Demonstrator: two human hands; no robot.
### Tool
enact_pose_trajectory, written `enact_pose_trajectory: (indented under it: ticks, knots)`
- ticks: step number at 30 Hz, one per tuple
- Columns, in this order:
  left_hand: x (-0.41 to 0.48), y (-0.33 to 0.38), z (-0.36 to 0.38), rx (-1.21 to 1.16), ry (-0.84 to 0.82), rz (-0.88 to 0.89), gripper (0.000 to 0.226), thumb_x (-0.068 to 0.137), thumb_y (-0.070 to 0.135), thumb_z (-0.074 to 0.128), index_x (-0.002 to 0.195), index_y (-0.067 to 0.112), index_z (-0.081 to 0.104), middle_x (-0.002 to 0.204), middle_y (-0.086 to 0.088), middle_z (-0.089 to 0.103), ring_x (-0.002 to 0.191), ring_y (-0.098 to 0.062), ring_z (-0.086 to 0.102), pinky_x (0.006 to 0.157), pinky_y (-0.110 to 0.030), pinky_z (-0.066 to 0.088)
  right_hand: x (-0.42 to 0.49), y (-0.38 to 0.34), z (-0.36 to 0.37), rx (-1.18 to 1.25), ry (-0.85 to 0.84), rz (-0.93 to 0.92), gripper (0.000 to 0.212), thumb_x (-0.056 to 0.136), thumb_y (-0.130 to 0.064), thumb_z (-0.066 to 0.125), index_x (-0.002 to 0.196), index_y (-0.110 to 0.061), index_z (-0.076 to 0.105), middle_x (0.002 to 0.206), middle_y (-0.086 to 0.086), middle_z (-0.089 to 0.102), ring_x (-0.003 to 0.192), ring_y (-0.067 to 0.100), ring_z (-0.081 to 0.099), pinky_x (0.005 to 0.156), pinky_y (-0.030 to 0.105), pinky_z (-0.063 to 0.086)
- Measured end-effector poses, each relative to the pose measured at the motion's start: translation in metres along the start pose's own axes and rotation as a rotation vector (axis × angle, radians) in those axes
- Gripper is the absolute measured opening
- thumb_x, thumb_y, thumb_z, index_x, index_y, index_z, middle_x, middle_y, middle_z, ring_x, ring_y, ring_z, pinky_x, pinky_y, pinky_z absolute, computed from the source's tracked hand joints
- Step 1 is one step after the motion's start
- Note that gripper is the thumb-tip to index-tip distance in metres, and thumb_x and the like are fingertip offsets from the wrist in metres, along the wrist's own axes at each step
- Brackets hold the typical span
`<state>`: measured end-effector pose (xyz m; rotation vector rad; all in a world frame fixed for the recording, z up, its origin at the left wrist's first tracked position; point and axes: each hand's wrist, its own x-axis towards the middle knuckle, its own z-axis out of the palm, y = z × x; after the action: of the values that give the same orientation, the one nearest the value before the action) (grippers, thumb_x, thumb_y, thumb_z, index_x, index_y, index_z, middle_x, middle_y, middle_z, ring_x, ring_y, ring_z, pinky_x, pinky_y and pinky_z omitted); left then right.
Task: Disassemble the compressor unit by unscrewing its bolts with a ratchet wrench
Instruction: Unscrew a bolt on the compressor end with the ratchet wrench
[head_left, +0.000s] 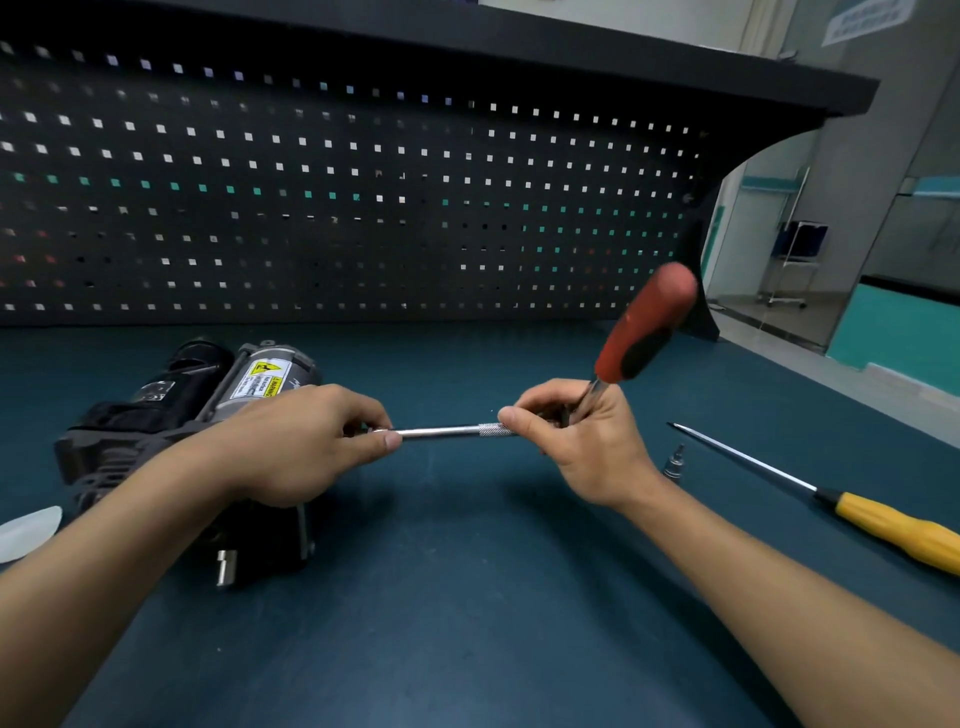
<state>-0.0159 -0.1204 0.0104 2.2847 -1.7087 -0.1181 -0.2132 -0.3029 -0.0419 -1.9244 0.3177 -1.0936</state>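
The compressor unit (171, 415), black with a grey cylinder and a yellow warning label, lies on the dark teal bench at the left. Above the bench, a silver extension bar (447, 431) runs level between my hands. My left hand (311, 441) pinches its left end. My right hand (576, 436) grips the bar's knurled right end together with the head of the ratchet wrench. The wrench's red and black handle (644, 322) points up and to the right, blurred.
A yellow-handled screwdriver (831, 499) lies on the bench at the right, with a small silver socket bit (675, 462) beside it. A pale plastic piece (26, 530) sits at the left edge. A black pegboard (337, 197) backs the bench.
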Motion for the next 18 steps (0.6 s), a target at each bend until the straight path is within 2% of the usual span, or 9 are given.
enact_pose_trajectory:
  ticks: [2, 5, 8, 11, 13, 18]
  knots:
    - [0.000, 0.000, 0.000, -0.027, -0.005, 0.003, 0.025, 0.094, 0.056, 0.050, 0.090, 0.037, 0.065, 0.069, 0.013, 0.060, 0.068, -0.005, 0.054, 0.067, -0.029, 0.044, 0.000, 0.002, -0.001, -0.003, 0.004, -0.005, 0.013, 0.081, -0.010, 0.082, 0.071, -0.013, 0.075, 0.061, -0.010, 0.065, 0.055, 0.002, 0.050, 0.057, 0.015, 0.039]
    - [-0.001, 0.002, -0.001, -0.058, -0.014, -0.002, 0.024, 0.094, 0.054, 0.053, 0.086, 0.036, 0.066, 0.070, 0.010, 0.062, 0.071, -0.010, 0.057, 0.075, -0.034, 0.049, 0.001, 0.000, 0.000, -0.033, -0.012, 0.073, 0.021, 0.085, -0.017, 0.080, 0.066, -0.021, 0.074, 0.058, -0.010, 0.065, 0.051, 0.000, 0.052, 0.052, 0.012, 0.038]
    - [-0.001, 0.001, -0.001, -0.087, -0.025, 0.001, 0.024, 0.094, 0.052, 0.054, 0.081, 0.037, 0.067, 0.065, 0.013, 0.061, 0.068, -0.009, 0.056, 0.075, -0.035, 0.049, 0.006, -0.009, 0.000, 0.034, 0.003, 0.326, 0.029, 0.088, -0.035, 0.076, 0.064, -0.019, 0.071, 0.062, -0.003, 0.069, 0.046, 0.003, 0.052, 0.043, 0.014, 0.035]
    - [0.000, -0.001, -0.001, -0.096, -0.027, 0.014, 0.024, 0.093, 0.052, 0.055, 0.080, 0.036, 0.068, 0.059, 0.017, 0.057, 0.061, -0.006, 0.051, 0.071, -0.034, 0.048, 0.009, -0.015, -0.003, 0.170, -0.025, 0.617, 0.037, 0.089, -0.050, 0.070, 0.081, -0.014, 0.068, 0.072, 0.011, 0.073, 0.036, 0.009, 0.032, 0.035, 0.017, 0.022]
    - [0.001, -0.002, 0.000, -0.097, -0.022, 0.019, 0.024, 0.093, 0.052, 0.056, 0.080, 0.037, 0.068, 0.058, 0.019, 0.056, 0.059, -0.005, 0.050, 0.070, -0.033, 0.048, 0.009, -0.017, -0.005, 0.223, -0.091, 0.746, 0.039, 0.092, -0.052, 0.064, 0.090, -0.013, 0.064, 0.077, 0.015, 0.074, 0.034, 0.007, 0.027, 0.034, 0.015, 0.020]
    - [0.002, -0.005, 0.001, -0.114, -0.019, 0.035, 0.022, 0.093, 0.052, 0.057, 0.079, 0.039, 0.067, 0.059, 0.023, 0.057, 0.059, -0.002, 0.051, 0.065, -0.027, 0.044, 0.011, -0.014, -0.014, 0.439, -0.246, 0.969, 0.036, 0.093, -0.047, 0.060, 0.093, -0.012, 0.064, 0.092, 0.016, 0.076, 0.029, 0.002, 0.026, 0.026, 0.014, 0.020]
